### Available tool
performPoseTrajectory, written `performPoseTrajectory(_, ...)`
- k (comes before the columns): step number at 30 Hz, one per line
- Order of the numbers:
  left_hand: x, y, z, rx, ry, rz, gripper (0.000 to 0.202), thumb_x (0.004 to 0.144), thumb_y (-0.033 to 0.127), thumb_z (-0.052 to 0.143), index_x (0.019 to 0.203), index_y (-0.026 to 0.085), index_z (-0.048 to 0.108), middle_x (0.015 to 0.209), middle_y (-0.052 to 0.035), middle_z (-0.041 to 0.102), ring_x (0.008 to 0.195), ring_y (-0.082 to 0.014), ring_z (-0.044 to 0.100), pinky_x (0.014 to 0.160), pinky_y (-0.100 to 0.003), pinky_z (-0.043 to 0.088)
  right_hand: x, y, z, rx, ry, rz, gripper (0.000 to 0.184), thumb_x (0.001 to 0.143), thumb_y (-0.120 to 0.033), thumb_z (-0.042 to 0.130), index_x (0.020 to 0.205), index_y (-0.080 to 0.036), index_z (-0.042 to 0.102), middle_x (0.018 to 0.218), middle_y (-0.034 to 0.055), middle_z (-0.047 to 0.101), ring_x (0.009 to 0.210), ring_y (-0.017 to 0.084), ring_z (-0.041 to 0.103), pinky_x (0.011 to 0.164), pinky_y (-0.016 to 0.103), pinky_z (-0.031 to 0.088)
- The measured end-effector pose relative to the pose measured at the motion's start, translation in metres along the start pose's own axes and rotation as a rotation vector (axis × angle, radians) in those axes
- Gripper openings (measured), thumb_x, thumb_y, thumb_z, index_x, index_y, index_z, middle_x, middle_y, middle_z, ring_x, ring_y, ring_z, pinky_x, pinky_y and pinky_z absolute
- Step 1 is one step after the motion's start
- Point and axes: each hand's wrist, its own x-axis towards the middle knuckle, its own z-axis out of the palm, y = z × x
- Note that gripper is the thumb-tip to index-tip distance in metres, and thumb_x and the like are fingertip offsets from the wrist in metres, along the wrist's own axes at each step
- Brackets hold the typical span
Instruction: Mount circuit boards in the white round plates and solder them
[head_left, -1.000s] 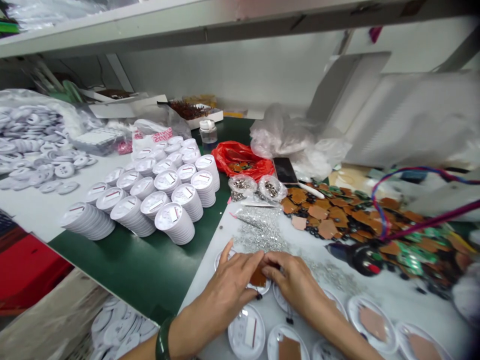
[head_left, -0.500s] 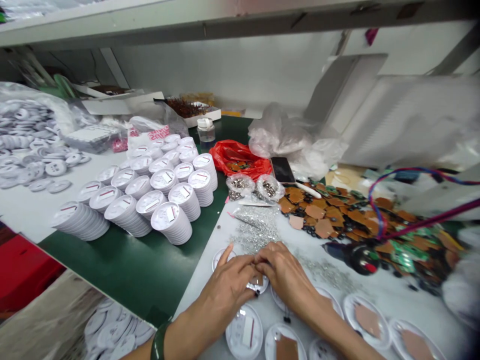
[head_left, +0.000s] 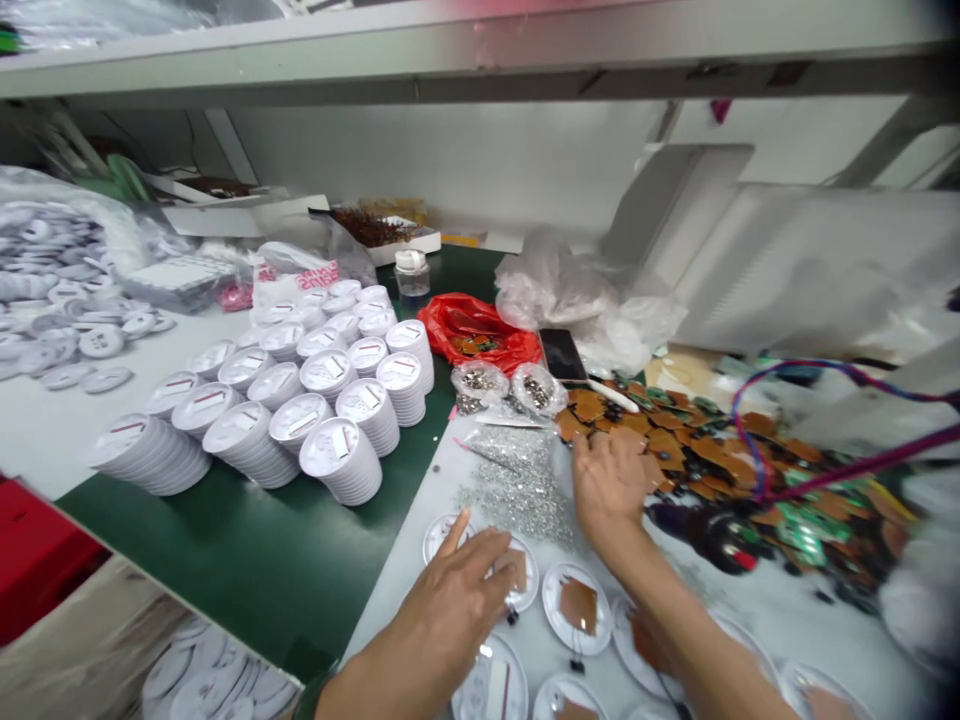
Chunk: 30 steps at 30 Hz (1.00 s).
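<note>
My left hand (head_left: 457, 590) rests on a white round disc (head_left: 525, 590) that holds a small brown circuit board, fingers curled and pressing on it, index finger stretched forward. My right hand (head_left: 611, 480) has reached up to the heap of brown circuit boards (head_left: 697, 445), its fingers curled at the heap's near edge; what they hold is hidden. More white discs with brown boards (head_left: 579, 607) lie in a row in front of me. A pile of tiny silver parts (head_left: 525, 480) lies between the hands.
Stacks of white round discs (head_left: 300, 400) stand on the green mat at left. Loose discs (head_left: 67, 300) are heaped far left. A red bag (head_left: 480, 330), a phone (head_left: 562, 353), small screw bags (head_left: 506, 385), clear plastic bags (head_left: 592, 290) and coloured cables (head_left: 825, 420) lie beyond.
My right hand left the disc it shared with my left hand and moved up and right to the brown board heap. My left hand stayed on the disc.
</note>
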Motion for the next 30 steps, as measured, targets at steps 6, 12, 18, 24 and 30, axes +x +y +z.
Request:
performPoseTrajectory(6,-0.016,-0.010,-0.012,-0.038,0.015,-0.041,0.049,0.098,0.003,0.043,0.143,0.023,0.045,0.153,-0.0087,0.051,0.147,-0.0184,0.041,0.130,-0.048,0.017,-0.025,-0.001,-0.033,0.049,0.059,-0.139,0.028,0.095,-0.006,0.047,0.087,-0.013,0.074,0.088,0.0210,0.069,0.100,0.039,0.062,0.082,0.052,0.050)
performPoseTrajectory(12,-0.032,-0.043,-0.034,-0.075,0.050,-0.209,0.067,0.095,0.016,0.068,0.152,0.024,0.035,0.155,-0.0106,0.050,0.148,-0.0224,0.039,0.127,-0.060,0.013,-0.052,-0.019,-0.060,0.876,-0.103,-0.180,0.022,0.092,-0.043,0.061,0.095,-0.026,0.075,0.091,0.0062,0.077,0.082,0.025,0.071,0.073,0.036,0.052)
performPoseTrajectory(18,-0.029,-0.041,-0.035,-0.171,0.010,-0.227,0.075,0.088,0.018,0.078,0.150,0.026,0.037,0.150,-0.0089,0.053,0.142,-0.0244,0.045,0.125,-0.060,0.017,-0.058,-0.049,-0.042,1.274,-0.669,-0.049,0.025,0.087,-0.046,0.062,0.083,-0.021,0.067,0.062,-0.0012,0.063,0.052,0.016,0.060,0.050,0.028,0.042)
performPoseTrajectory(24,-0.020,-0.036,-0.022,-0.171,0.077,-0.240,0.065,0.088,0.016,0.075,0.143,0.025,0.041,0.140,-0.0068,0.060,0.132,-0.0260,0.052,0.122,-0.059,0.021,-0.058,-0.053,-0.035,1.249,-0.689,-0.055,0.028,0.087,-0.047,0.061,0.083,-0.020,0.065,0.063,-0.0015,0.062,0.054,0.015,0.057,0.053,0.027,0.040)
performPoseTrajectory(30,-0.018,-0.036,-0.016,-0.100,0.130,-0.316,0.072,0.088,0.019,0.078,0.146,0.022,0.036,0.143,-0.0101,0.059,0.130,-0.0295,0.054,0.118,-0.065,0.025,-0.054,-0.064,-0.012,1.129,-0.580,-0.106,0.020,0.085,-0.037,0.058,0.078,-0.021,0.067,0.063,-0.0010,0.062,0.060,0.017,0.056,0.058,0.028,0.036)
